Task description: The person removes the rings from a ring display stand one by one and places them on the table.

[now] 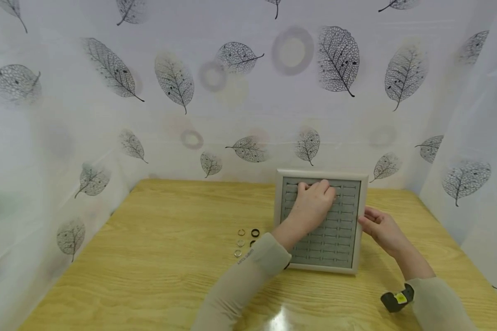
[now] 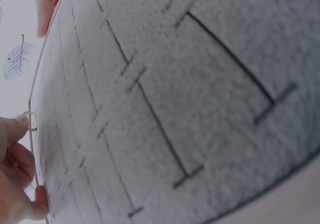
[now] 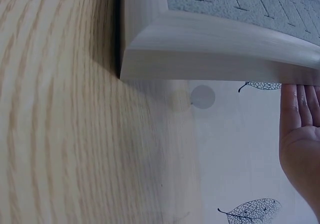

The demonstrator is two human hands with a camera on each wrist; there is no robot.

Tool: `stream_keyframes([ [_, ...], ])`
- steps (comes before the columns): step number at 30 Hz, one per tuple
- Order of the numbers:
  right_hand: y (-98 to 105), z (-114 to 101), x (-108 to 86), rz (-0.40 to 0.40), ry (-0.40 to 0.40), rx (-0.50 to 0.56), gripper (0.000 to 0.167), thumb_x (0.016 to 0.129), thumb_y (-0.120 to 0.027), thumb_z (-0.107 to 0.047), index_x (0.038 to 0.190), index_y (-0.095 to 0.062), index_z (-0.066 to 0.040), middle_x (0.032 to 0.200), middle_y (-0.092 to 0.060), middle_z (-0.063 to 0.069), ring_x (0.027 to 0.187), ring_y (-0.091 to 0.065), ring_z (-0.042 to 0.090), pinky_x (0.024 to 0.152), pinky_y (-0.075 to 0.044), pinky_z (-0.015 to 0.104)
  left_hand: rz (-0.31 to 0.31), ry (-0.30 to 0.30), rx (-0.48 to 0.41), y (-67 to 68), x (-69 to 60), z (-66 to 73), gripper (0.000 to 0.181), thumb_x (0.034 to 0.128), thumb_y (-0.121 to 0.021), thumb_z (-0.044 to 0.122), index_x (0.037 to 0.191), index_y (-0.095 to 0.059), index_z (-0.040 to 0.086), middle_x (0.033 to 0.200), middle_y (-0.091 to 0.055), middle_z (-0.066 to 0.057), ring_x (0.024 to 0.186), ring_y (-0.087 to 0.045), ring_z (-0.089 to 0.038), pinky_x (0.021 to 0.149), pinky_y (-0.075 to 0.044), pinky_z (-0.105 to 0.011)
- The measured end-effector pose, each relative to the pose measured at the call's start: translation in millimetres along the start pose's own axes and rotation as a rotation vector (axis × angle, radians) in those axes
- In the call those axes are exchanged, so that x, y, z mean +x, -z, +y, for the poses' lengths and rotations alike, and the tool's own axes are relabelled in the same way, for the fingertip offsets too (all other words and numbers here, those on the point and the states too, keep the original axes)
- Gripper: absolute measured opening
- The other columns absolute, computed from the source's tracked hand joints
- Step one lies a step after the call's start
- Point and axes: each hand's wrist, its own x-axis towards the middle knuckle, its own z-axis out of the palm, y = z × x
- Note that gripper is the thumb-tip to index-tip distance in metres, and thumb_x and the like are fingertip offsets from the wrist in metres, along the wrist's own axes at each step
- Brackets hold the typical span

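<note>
A ring display board [image 1: 343,225] stands upright on the table, tilted slightly back, with a pale frame and grey slotted padding. My left hand [image 1: 312,204] is at its upper part, and the head view hides the fingertips' work. In the left wrist view the thumb and finger of that hand [image 2: 15,169] pinch a thin gold-coloured ring [image 2: 33,129] at the padding. With my right hand [image 1: 383,230] I hold the frame's right side, thumb near the front edge and fingers reaching behind. In the right wrist view its fingers [image 3: 302,104] touch the frame.
Left of the board several rings lie on the wooden table [image 1: 157,248], among them a black ring [image 1: 255,233] and a silver ring [image 1: 237,253]. My left sleeve [image 1: 248,276] partly covers another black one. A leaf-printed curtain [image 1: 248,105] surrounds the table.
</note>
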Motion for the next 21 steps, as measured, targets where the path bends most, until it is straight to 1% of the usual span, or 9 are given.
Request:
stream_keyframes([
  [5,1.5,0.8,-0.8,0.0,-0.006,0.007,0.038,0.092,-0.036,0.006,0.111,-0.058,-0.019,0.105,-0.061,-0.002,0.095,-0.057,0.008,0.079,-0.043,0.019,-0.007,-0.024,-0.043,3.1,-1.9,-1.2,0.007,0.0889,-0.052,0.022,0.091,-0.058,0.018,0.086,-0.048,0.007,0.075,-0.047,-0.004,0.065,-0.027,-0.028],
  [8,2.0,1.8,-1.2,0.012,-0.009,0.002,0.038,0.092,-0.036,0.006,0.111,-0.059,-0.019,0.105,-0.061,-0.003,0.094,-0.057,0.008,0.078,-0.044,0.019,0.01,-0.061,-0.072,7.4,-4.7,-3.2,0.008,0.0892,-0.052,0.021,0.091,-0.06,0.017,0.084,-0.048,0.007,0.073,-0.047,-0.004,0.065,-0.028,-0.026],
  [10,2.2,2.3,-1.1,0.018,-0.013,-0.01,0.038,0.092,-0.037,0.005,0.111,-0.058,-0.02,0.105,-0.061,-0.003,0.094,-0.057,0.007,0.078,-0.044,0.019,0.027,-0.095,-0.086,11.9,-9.2,-6.2,0.01,0.0901,-0.051,0.02,0.089,-0.061,0.017,0.081,-0.047,0.007,0.07,-0.044,-0.004,0.064,-0.028,-0.026],
  [15,2.2,1.7,-1.8,0.035,-0.003,-0.035,0.039,0.092,-0.037,0.005,0.111,-0.058,-0.021,0.105,-0.061,-0.004,0.095,-0.056,0.006,0.079,-0.043,0.018,0.051,-0.181,-0.082,21.3,-29.3,-18.6,0.012,0.0911,-0.049,0.016,0.087,-0.06,0.016,0.077,-0.045,0.006,0.065,-0.037,-0.007,0.065,-0.027,-0.027],
  [18,0.9,1.0,-0.9,0.036,0.005,-0.014,0.039,0.091,-0.038,0.006,0.11,-0.059,-0.02,0.104,-0.061,-0.004,0.094,-0.057,0.006,0.078,-0.043,0.018,0.07,-0.208,-0.101,25.4,-45.2,-27.9,0.012,0.09,-0.05,0.013,0.084,-0.06,0.015,0.075,-0.044,0.005,0.064,-0.036,-0.009,0.065,-0.028,-0.029],
  [21,-0.3,1.1,0.8,0.038,0.001,0.001,0.038,0.091,-0.039,0.006,0.11,-0.059,-0.02,0.103,-0.062,-0.004,0.093,-0.057,0.006,0.077,-0.044,0.018,0.071,-0.22,-0.114,31.9,-64.0,-37.7,0.01,0.0874,-0.053,0.012,0.081,-0.06,0.014,0.074,-0.044,0.005,0.063,-0.036,-0.01,0.066,-0.031,-0.029],
])
